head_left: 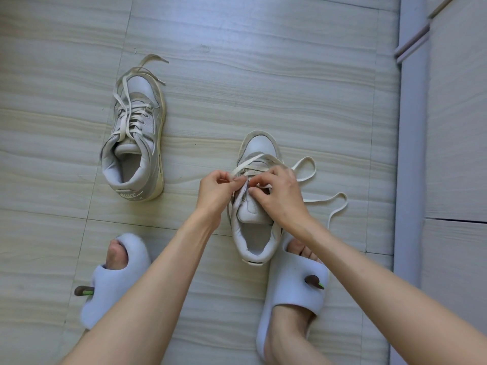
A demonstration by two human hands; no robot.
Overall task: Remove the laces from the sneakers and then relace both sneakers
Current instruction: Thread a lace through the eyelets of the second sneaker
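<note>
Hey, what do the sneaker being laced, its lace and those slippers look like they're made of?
Sneaker: probably smooth matte leather or synthetic; creased panels, rubbery sole rim.
Lace: flat woven fabric; limp, ribbon-like loops.
Slippers: likely soft moulded foam; thick, seamless, matte.

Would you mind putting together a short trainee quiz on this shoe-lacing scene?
1. True or false: both hands work at the right sneaker.
2. Which sneaker has its lace ends trailing past its toe? A) the left sneaker B) the right sneaker
3. Fill in: the person's feet are in pale ____.

Key:
1. True: the left hand and right hand both pinch the lace over its tongue.
2. A.
3. Slippers.
</note>
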